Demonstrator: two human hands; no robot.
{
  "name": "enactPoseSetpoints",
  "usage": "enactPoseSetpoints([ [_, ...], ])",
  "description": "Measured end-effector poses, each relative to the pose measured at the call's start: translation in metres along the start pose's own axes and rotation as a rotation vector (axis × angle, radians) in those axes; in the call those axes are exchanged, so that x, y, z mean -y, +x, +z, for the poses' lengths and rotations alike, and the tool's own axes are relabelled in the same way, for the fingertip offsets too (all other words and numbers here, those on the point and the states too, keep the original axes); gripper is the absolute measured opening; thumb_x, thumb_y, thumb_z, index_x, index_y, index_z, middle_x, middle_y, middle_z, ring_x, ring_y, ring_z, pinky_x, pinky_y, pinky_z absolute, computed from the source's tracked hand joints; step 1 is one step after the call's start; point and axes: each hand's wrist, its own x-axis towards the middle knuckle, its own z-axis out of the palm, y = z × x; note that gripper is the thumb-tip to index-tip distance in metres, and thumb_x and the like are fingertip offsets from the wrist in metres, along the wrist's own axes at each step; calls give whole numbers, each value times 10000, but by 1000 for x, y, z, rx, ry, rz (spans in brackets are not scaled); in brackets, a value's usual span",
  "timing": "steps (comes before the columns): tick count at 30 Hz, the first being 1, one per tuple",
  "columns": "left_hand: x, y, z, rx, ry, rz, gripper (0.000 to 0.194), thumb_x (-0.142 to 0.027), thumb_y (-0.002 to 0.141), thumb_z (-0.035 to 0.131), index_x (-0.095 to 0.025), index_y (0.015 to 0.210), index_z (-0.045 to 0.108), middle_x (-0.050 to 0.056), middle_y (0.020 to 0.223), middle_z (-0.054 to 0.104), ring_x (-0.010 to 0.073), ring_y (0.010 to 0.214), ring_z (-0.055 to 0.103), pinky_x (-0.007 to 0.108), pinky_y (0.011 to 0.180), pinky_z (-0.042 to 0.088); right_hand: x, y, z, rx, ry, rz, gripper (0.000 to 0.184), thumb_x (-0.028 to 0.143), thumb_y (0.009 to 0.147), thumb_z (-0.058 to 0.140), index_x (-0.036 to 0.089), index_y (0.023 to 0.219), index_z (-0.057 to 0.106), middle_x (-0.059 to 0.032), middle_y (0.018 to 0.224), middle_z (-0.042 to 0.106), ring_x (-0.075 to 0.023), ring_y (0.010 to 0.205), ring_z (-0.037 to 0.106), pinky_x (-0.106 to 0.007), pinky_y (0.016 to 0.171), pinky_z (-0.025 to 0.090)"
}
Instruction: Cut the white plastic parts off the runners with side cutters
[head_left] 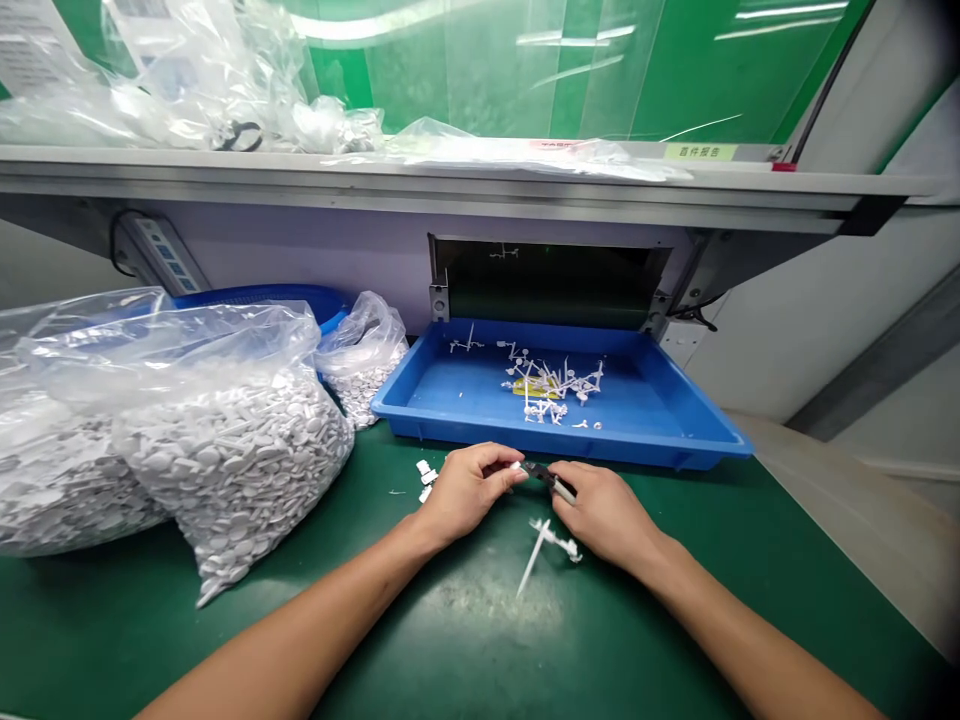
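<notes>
As the left hand pinches a small white piece largely covered by its fingertips, the right hand clasps dark-tipped pliers, mostly hidden in its grip, while a branched white part lies on the green tabletop near the right fingers.

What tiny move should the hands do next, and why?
Probably squeeze the plier-like tool gently: the right hand already holds it, and its tip points closely at the small white piece pinched in the left hand.
</notes>
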Motion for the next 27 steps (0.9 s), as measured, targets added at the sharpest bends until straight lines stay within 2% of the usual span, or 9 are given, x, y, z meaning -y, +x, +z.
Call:
enactPoseSetpoints([
  [4, -1, 2, 2, -37, 102, 58, 212, -303, 852, 638, -172, 996, 721, 59, 938, 709, 175, 768, 663, 252, 698, 533, -11, 3, -7, -31, -17, 86, 201, 218, 839, 496, 232, 960, 655, -29, 910, 671, -199, 863, 606, -274, 746, 387],
  [8, -48, -14, -26, -192, 217, 256, 216, -247, 911, 554, -184, 1034, 720, 62, 976, 705, 167, 836, 662, 263, 777, 532, -6, -3, -32, 53, 223, 52, 232, 312, 836, 501, 221, 985, 653, -38, 945, 677, -223, 862, 603, -295, 753, 428],
  [11, -103, -33, -81, -491, 405, 500, 223, -214, 912, 548, -186, 1066, 707, 61, 1035, 699, 172, 942, 643, 279, 861, 510, 2, -12, -49, 283, 378, -19, 237, 345, 790, 572, 236, 985, 652, -27, 963, 676, -217, 850, 605, -270, 716, 446],
  [14, -145, -50, -156, -837, 730, 453, 233, -248, 892, 569, -197, 1075, 705, 48, 1036, 703, 183, 931, 643, 284, 844, 503, 12, -21, -52, 446, 364, -126, 187, 284, 743, 618, 243, 922, 651, -10, 962, 666, -197, 832, 595, -245, 694, 428],
  [18, -155, -61, -229, -706, 1047, 113, 181, -336, 836, 632, -216, 899, 752, 38, 970, 725, 234, 934, 646, 328, 892, 473, 25, -26, -34, 439, 265, -195, 109, 208, 745, 587, 227, 843, 630, -2, 881, 654, -167, 762, 575, -232, 636, 381],
  [20, -150, -66, -230, -731, 987, 158, 200, -351, 849, 622, -204, 908, 745, 44, 1005, 717, 232, 980, 636, 322, 921, 459, 27, -24, -25, 421, 251, -204, 96, 183, 754, 570, 223, 824, 621, -1, 857, 657, -159, 739, 573, -229, 614, 364],
  [23, -140, -73, -192, -839, 642, 333, 230, -336, 899, 572, -169, 989, 703, 52, 976, 703, 184, 882, 647, 280, 820, 505, 25, -20, -22, 398, 249, -202, 80, 191, 778, 560, 224, 826, 616, 4, 831, 660, -152, 716, 572, -225, 597, 349],
  [25, -129, -73, -154, -581, 480, 261, 212, -323, 903, 573, -164, 965, 698, 35, 867, 700, 155, 732, 640, 242, 670, 515, 20, -16, -23, 379, 232, -197, 61, 206, 781, 568, 221, 823, 610, 6, 807, 658, -150, 701, 566, -224, 584, 337],
  [27, -111, -67, -114, -106, 476, 136, 169, -287, 891, 590, -180, 932, 715, 19, 828, 704, 149, 709, 639, 229, 646, 501, 13, -13, -24, 372, 221, -182, 43, 222, 786, 570, 217, 817, 599, 11, 779, 654, -144, 674, 554, -221, 565, 324],
])
